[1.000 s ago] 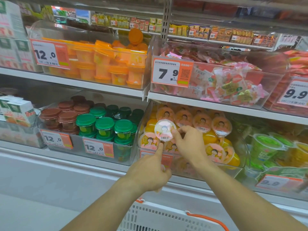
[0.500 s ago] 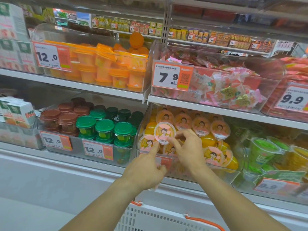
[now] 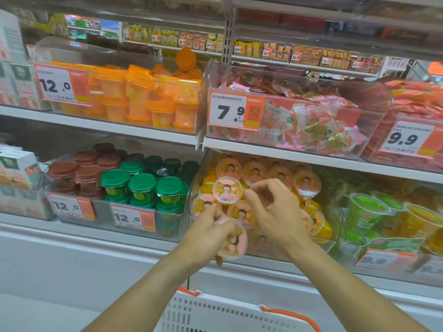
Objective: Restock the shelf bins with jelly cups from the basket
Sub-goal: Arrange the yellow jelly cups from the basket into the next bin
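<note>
A clear shelf bin (image 3: pixel 332 245) on the lower shelf holds several yellow jelly cups with pink cartoon lids. One jelly cup (image 3: pixel 226 190) lies on top of the pile, lid facing me. My right hand (image 3: pixel 275 212) hovers just right of it with loosely curled fingers, the thumb tip at its edge, and grips nothing that I can see. My left hand (image 3: pixel 208 236), lower and in front of the bin, grips another pink-lidded jelly cup (image 3: pixel 233 244). The white basket (image 3: pixel 215 315) with orange handles is below my arms; its contents are hidden.
Left of the bin stands a bin of green-lidded cups (image 3: pixel 141 185) and brown-lidded cups (image 3: pixel 88 173). To the right are green and yellow tall cups (image 3: pixel 366 212). The shelf above carries orange cups (image 3: pixel 143 97) and wrapped sweets (image 3: pixel 311 125). Price tags hang on the bin fronts.
My right hand has let go of the top cup and drawn slightly right. My left hand, which was pointing into the bin, has dropped lower and now shows a jelly cup in its grip.
</note>
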